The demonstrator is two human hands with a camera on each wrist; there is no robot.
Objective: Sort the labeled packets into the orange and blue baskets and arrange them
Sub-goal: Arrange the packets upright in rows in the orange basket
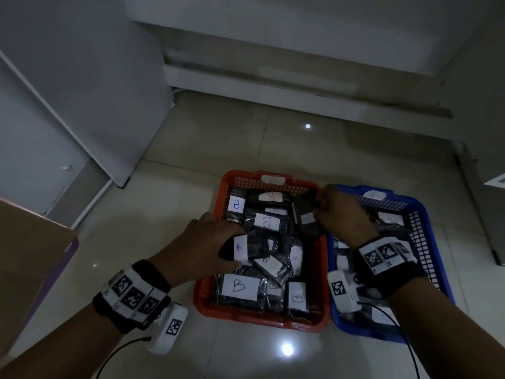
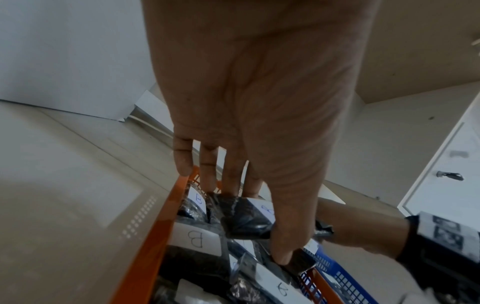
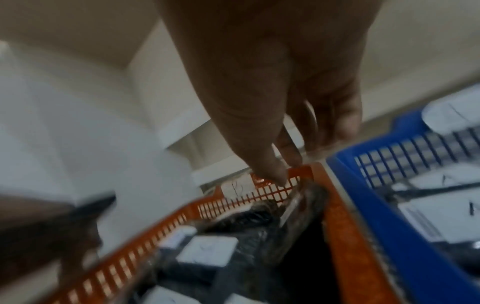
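Now the left hand [image 1: 203, 243] is gripping a black packet [image 1: 252, 246] marked B between thumb and fingers, just above the orange basket [image 1: 207, 302]. Further right, the right hand [image 1: 343, 212] is pinching another packet [image 1: 307, 217] by its top edge, beside the far right corner. I think both should be lowered flat, labels up, into gaps under the fingers, away from the blue basket [image 1: 434, 258].

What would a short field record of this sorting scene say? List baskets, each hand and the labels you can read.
orange basket: on the tiled floor, full of dark packets labeled B
blue basket: touching its right side, holding labeled packets, letters unreadable
left hand: grips a B packet over the orange basket
right hand: pinches a dark packet at the orange basket's far right corner
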